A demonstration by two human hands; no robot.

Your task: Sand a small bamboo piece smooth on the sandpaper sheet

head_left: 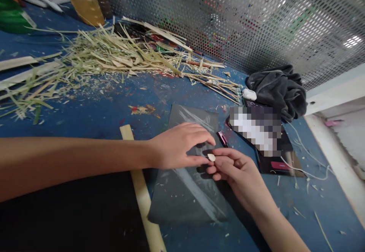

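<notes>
Between my 2 hands, over the dark sanding sheet, sits a small pale chip. My right hand pinches it with thumb and forefinger closed on it, and my left hand lies flat with its fingers together, pressing the sheet down and touching the chip with a fingertip. To do this step well, I think I must keep the chip low and flat against the sheet, use short light strokes, and let the left hand hold the sheet so it does not slide.

At 7 o'clock from the hands a bamboo strip passes under my left forearm. At 2 o'clock, just beside, lies a small dark-red tool, then a phone with a white cable. Further at 1 o'clock is a dark cloth. At 10 o'clock, well apart, a heap of bamboo shavings covers the blue table. The freest room is at 5 o'clock; the table edge runs along 3 o'clock.
</notes>
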